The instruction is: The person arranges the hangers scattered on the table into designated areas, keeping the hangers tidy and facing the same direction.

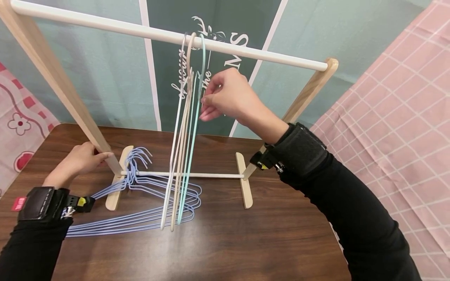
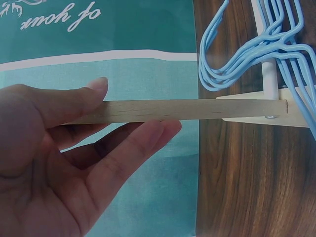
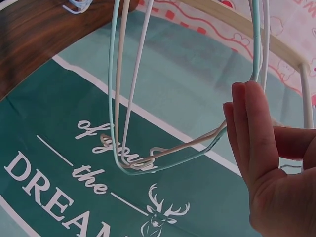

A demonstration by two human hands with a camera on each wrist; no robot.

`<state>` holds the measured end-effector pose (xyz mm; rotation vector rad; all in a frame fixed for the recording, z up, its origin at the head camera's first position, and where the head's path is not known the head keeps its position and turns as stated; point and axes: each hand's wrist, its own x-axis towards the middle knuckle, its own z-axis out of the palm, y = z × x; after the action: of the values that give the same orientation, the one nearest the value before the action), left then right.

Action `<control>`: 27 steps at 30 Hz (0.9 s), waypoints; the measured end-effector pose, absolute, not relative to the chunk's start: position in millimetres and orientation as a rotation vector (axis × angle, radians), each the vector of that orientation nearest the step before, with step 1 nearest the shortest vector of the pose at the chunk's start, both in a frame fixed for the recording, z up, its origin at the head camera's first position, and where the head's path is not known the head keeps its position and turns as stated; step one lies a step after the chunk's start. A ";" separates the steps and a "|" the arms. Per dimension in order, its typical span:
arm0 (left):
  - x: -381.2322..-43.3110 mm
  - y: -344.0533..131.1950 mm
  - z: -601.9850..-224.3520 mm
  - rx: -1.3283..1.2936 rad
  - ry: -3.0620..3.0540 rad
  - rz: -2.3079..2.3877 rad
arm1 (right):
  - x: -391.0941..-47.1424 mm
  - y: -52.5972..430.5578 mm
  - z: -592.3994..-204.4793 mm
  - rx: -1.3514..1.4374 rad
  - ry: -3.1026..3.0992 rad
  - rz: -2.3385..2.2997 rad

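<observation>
So a small wooden clothes rack is set up on the brown table, and three wire hangers can be counted by their hooks near the middle of its white top rail: a white hanger, a beige hanger and a mint hanger. All three are hung pretty much bunched up, with the mint one on the right end as seen from the head camera.

The right hand is held right at the neck of that mint hanger, just below its hook. Fingers look mostly straight from the right wrist view, but the thumb tip is half hidden there, so it can't be told whether the wire is actually pinched or just brushed.

The left post is gripped low down by the left hand, thumb on one edge and fingertips on the other, which is shown nicely in the left wrist view.

A bunch of blue hangers is laid by the left foot of the rack, necks crossed over the end of the white lower bar, hooks all pointed the same way. The back is covered by a green panelled cloth printed with white lettering, and a pink checked cloth is hung on the right.
</observation>
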<state>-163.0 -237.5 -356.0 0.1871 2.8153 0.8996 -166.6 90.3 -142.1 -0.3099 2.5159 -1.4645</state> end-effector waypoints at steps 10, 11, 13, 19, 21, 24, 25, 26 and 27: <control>-161.4 -235.9 -355.0 0.179 2.814 0.909 | -170.0 109.4 -153.6 -0.332 2.629 -1.300; -161.4 -235.8 -354.8 0.178 2.813 0.910 | -170.6 112.2 -156.3 -0.326 2.634 -1.287; -161.5 -235.7 -354.7 0.179 2.812 0.915 | -172.4 118.2 -163.1 -0.322 2.638 -1.274; -161.1 -235.0 -354.7 0.180 2.816 0.912 | -177.0 134.9 -187.2 -0.279 2.619 -1.284; -161.2 -235.0 -355.1 0.181 2.817 0.909 | -177.9 140.4 -195.7 -0.263 2.620 -1.268; -161.4 -235.2 -355.9 0.184 2.820 0.911 | -178.8 149.2 -208.8 -0.268 2.632 -1.224; -161.6 -235.4 -356.1 0.186 2.821 0.911 | -178.8 152.2 -212.9 -0.276 2.636 -1.208; -161.7 -235.7 -356.2 0.188 2.822 0.908 | -179.1 155.4 -217.4 -0.281 2.636 -1.199; -161.9 -235.9 -356.4 0.190 2.822 0.907 | -179.6 158.5 -222.2 -0.287 2.630 -1.194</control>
<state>-161.9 -235.9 -356.4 0.1897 2.8221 0.9069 -179.6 158.5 -222.2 -0.2867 2.6303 -1.1937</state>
